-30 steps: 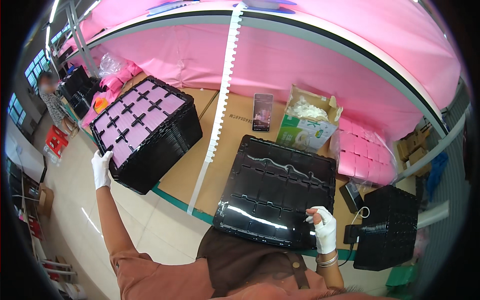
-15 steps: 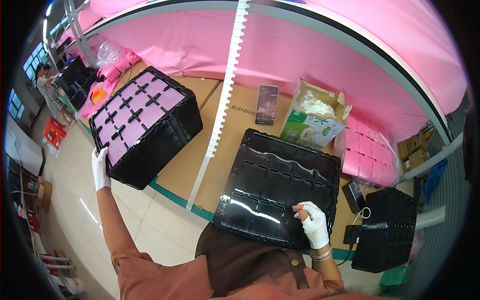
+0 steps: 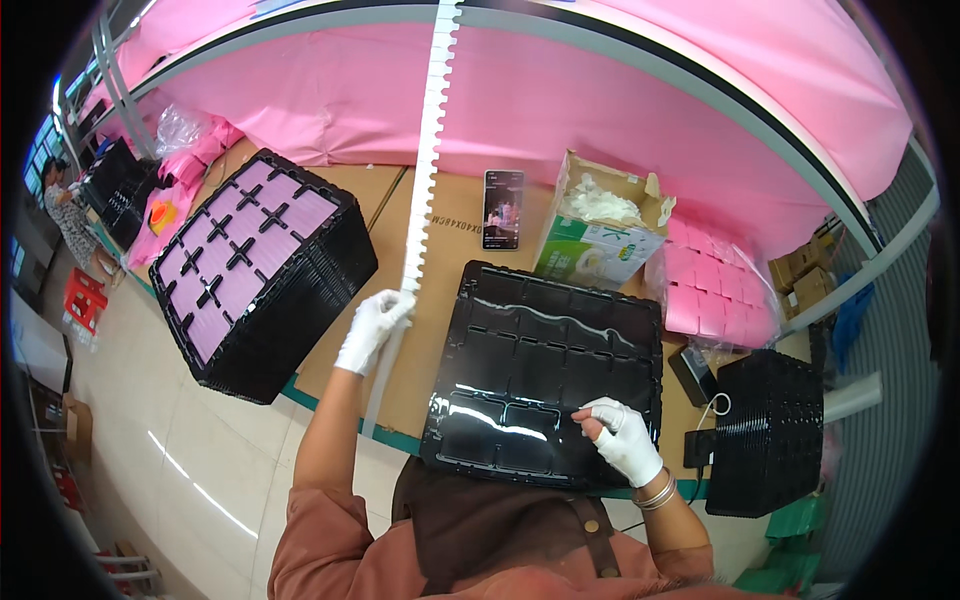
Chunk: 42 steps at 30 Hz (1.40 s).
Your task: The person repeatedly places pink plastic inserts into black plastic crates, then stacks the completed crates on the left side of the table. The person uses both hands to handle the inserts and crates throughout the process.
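A long white strip (image 3: 424, 190) with a notched right edge runs from the top of the view down to the table. My left hand (image 3: 375, 328), in a white glove with fingertips bare, pinches at this strip's lower part. In front of me lies a black plastic tray (image 3: 545, 375) with shallow compartments and a glossy, wavy surface. My right hand (image 3: 622, 442), gloved the same way, rests over the tray's near right part, its fingers curled in. Whether those fingers hold something small is hidden. At left stands a stack of black trays (image 3: 300, 290) topped by a tray with purple inserts (image 3: 240, 235).
A phone (image 3: 503, 210) and an opened carton of white scraps (image 3: 600, 235) are behind the tray. Bagged pink pieces (image 3: 715, 285) and another black tray stack (image 3: 765, 435) stand at right. A person (image 3: 70, 215) is far left, near a red stool (image 3: 84, 298).
My left hand has moved from the left tray stack rightward to the notched strip, and its fingers have closed there. My right hand stays over the black tray. The view has shifted slightly.
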Each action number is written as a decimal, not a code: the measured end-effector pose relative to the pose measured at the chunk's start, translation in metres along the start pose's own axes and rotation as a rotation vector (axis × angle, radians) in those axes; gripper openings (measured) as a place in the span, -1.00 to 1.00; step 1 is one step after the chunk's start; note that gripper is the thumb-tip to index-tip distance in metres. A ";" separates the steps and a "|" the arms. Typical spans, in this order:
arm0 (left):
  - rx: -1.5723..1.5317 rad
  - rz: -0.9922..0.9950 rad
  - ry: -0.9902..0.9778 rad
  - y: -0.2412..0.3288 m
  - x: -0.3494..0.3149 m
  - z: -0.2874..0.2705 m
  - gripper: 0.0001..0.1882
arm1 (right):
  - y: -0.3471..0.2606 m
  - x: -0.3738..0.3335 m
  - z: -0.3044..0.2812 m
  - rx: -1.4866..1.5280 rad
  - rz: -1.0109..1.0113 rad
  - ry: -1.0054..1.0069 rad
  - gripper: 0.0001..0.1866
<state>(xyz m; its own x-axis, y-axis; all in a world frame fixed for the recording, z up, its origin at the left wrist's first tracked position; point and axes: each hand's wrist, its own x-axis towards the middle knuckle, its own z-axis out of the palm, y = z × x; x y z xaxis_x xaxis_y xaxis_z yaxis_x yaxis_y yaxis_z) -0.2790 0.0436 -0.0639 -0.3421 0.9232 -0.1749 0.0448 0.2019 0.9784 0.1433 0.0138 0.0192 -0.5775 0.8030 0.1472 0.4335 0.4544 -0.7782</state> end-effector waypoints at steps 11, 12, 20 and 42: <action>-0.789 -0.004 0.021 0.069 -0.098 0.085 -0.83 | -0.046 0.123 0.077 0.571 0.193 -0.088 -0.73; -0.814 0.010 0.048 0.065 -0.099 0.086 -0.84 | -0.053 0.127 0.089 0.602 0.214 -0.127 -0.72; -0.747 0.056 0.066 0.056 -0.102 0.079 -0.90 | -0.054 0.132 0.116 0.849 0.297 -0.085 -0.79; -0.826 0.111 0.235 0.013 -0.091 0.039 -0.90 | 0.035 0.248 0.084 -0.480 0.024 -0.159 -0.90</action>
<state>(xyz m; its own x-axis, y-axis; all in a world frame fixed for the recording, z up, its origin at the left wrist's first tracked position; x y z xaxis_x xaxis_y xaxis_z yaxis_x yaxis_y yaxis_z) -0.2105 -0.0245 -0.0397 -0.5654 0.8136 -0.1354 -0.5759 -0.2719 0.7710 -0.0424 0.1964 -0.0227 -0.6457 0.7635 0.0092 0.6954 0.5930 -0.4060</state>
